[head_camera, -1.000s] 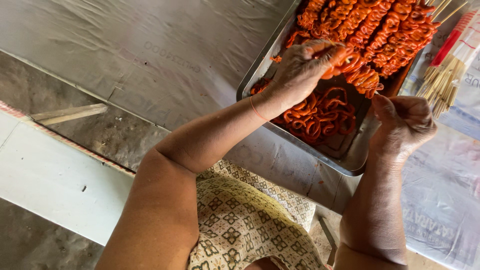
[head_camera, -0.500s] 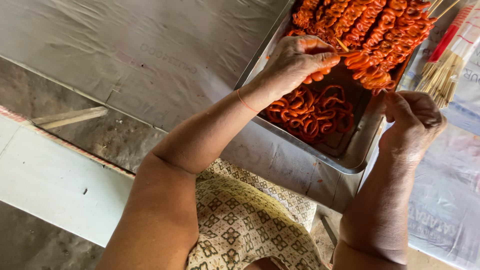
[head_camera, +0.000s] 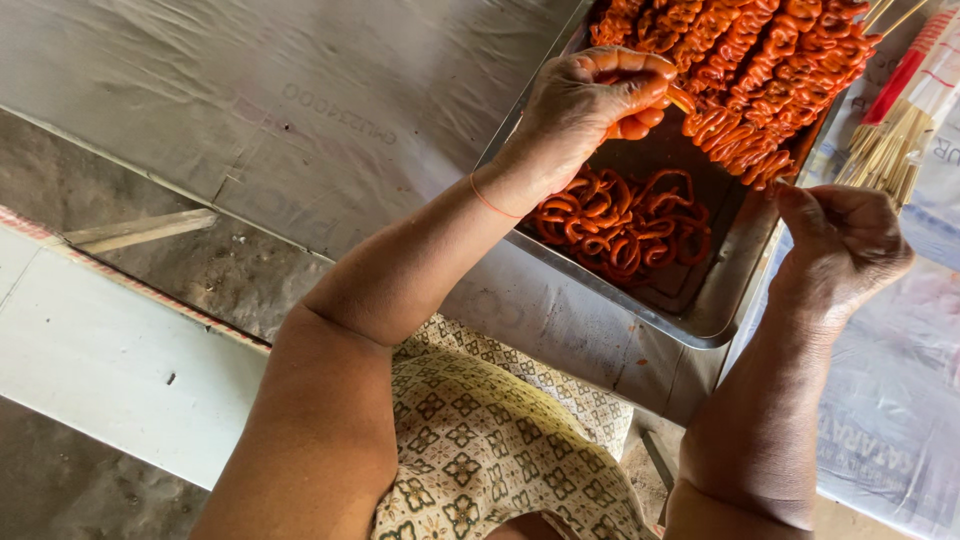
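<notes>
hands: left (head_camera: 600, 95) pinching orange meat strip (head_camera: 680, 98) | right (head_camera: 840, 240) closed, contents hidden | over metal tray (head_camera: 700, 320)

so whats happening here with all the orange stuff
A person sits at a metal tray holding orange-red coiled strips of food. Their left hand pinches a piece over the tray; the right hand is closed at the tray's edge. Filled skewers are piled at the far end, loose coils nearer, bare sticks beside.

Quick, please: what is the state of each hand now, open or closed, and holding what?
Left hand: closed on an orange piece over the metal tray.
Right hand: closed; what it holds cannot be told.
</notes>
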